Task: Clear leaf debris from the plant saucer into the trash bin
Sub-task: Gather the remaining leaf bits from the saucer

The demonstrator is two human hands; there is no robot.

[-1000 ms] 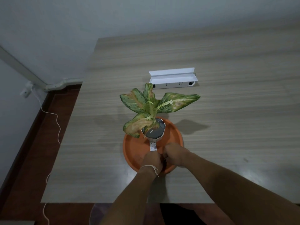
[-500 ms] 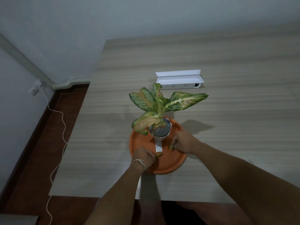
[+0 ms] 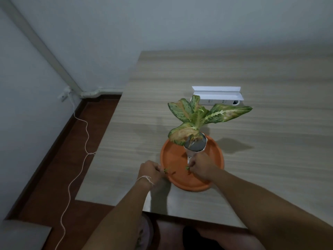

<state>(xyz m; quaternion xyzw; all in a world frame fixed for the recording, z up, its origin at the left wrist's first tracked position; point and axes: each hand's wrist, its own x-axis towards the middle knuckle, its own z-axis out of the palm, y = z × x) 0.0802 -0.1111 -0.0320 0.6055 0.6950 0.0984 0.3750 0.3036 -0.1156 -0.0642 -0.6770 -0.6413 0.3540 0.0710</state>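
Observation:
An orange plant saucer (image 3: 215,152) sits near the table's front edge. A white pot (image 3: 196,145) with a speckled green and yellow plant (image 3: 196,116) stands in its far half. My left hand (image 3: 150,169) hovers at the saucer's left rim, pinching a small green leaf scrap (image 3: 166,170). My right hand (image 3: 201,166) is over the saucer just in front of the pot, fingers closed on another green leaf bit (image 3: 187,167). No trash bin is in view.
A white power strip box (image 3: 217,95) lies on the wooden table (image 3: 270,83) behind the plant. Left of the table is dark red floor with a thin white cord (image 3: 82,159) running from a wall socket. A grey surface corner shows at the bottom left.
My hands parted: the left moved from the saucer's middle out to its left rim with a leaf scrap, and the right stayed near the pot. The camera view swung left.

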